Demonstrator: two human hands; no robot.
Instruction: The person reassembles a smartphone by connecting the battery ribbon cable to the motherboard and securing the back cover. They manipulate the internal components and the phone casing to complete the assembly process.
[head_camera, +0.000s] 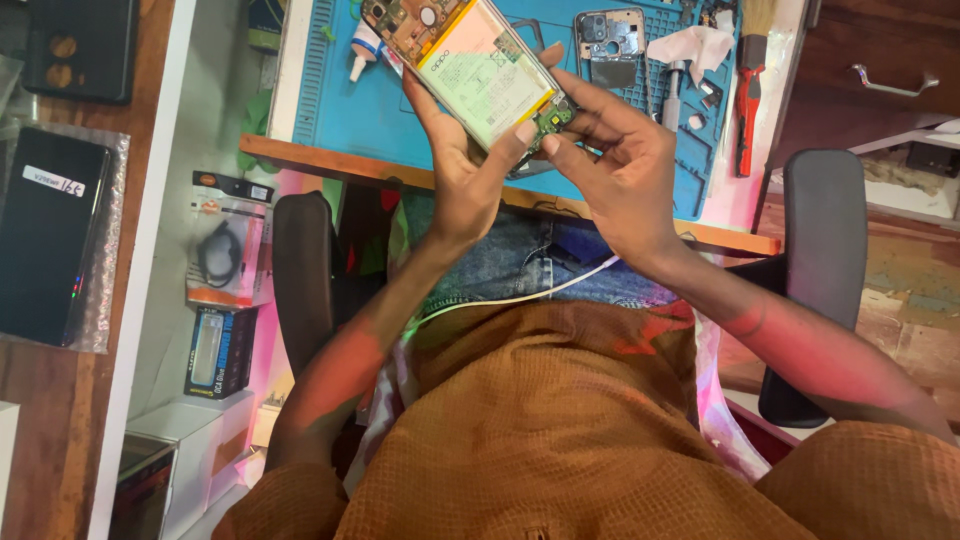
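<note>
**A:** Head view first: where is the work?

**B:** An opened phone (478, 65), back cover off, with its pale battery and green boards showing, is held up above the near edge of the desk (400, 172), over the blue mat (340, 110). The left hand (462, 170) cradles it from below, fingers (524, 130) wrapped up around its lower end. The right hand (622, 165) pinches at the small green board at that same end, thumb and forefinger (551, 143) closed on something there; what exactly, I cannot tell.

**A:** So which step?

**B:** Disassembly or refitting at the bottom board, I judge. The next move calls for a fine, steady pinch while the left hand keeps the phone from twisting.

**A:** Anything else around?

**B:** A removed grey frame (610, 45), a white cloth (700, 45) and a red-handled tool (747, 100) lie toward the mat's far right corner; a small glue bottle (362, 48) lies at the far left.
</note>
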